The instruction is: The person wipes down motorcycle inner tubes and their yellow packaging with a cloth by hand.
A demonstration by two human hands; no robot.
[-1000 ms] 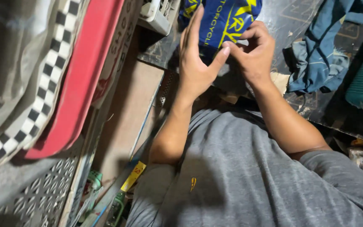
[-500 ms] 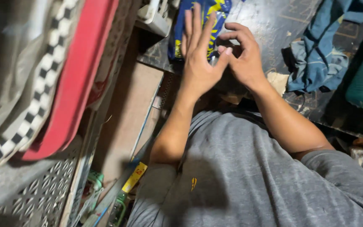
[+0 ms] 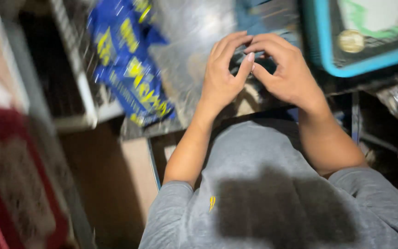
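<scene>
Pinching something small between both hands

Shiny dark surface (image 3: 185,41) carries a blue-and-yellow bag (image 3: 132,69), blurred, lying well left of the hands. Teal-rimmed tray (image 3: 323,50) sits upper right. Left hand (image 3: 222,78) and right hand (image 3: 286,76) touch at the fingertips, each grip curled closed around a small dark item (image 3: 259,64), mostly hidden. Likely light; pinch its edges.

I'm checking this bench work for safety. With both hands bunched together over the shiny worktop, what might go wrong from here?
1. The blue and yellow package lies partly over the worktop edge, so it may slide off.
2. The left hand and right hand cover whatever is between them; a small item could drop unseen.
3. The teal-rimmed tray sits close to the right hand, so a nudge seems possible.
</scene>
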